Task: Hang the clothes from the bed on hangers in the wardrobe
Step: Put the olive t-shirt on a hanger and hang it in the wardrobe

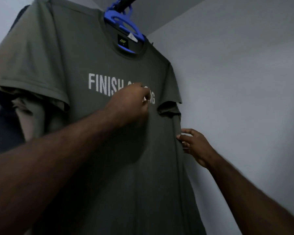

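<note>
An olive-green T-shirt (85,55) with white lettering hangs on a blue plastic hanger (124,22) from a dark rail (126,2) at the top. My left hand (131,104) reaches up to the chest print, fingers curled and pinching the fabric over the letters. My right hand (193,145) is at the shirt's right side seam below the sleeve, thumb and fingers pinching the edge of the cloth.
A pale wardrobe wall (244,82) stands close on the right behind the shirt. Other garments (5,126), dark and beige, hang behind the shirt on the left. More blue hangers sit bunched on the rail.
</note>
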Motion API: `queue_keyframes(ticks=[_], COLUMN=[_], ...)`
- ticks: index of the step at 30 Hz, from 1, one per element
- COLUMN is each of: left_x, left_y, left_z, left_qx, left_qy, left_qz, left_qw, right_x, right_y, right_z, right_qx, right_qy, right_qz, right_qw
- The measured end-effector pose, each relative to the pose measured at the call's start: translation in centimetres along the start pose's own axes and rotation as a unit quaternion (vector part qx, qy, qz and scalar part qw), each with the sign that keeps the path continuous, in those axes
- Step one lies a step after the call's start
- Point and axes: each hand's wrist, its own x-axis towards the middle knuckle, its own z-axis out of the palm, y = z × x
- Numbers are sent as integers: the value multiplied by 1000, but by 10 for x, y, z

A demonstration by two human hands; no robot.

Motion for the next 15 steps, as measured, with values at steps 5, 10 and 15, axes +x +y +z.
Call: queue_keyframes(ticks=[5,10,15], left_x=[-81,-180,-240], left_y=[0,-8,-11], left_z=[-23,-61,-71], left_qx=[-81,-118,-116], left_qy=[51,194,218], left_qz=[-68,-226,-358], left_qw=[993,947,900], right_x=[-7,-8,-20], right_y=[29,34,31], right_z=[9,3,7], right_qx=[-77,-129,-135], right_qy=[55,118,89], right_qz=[27,9,14], right_qw=[995,985,987])
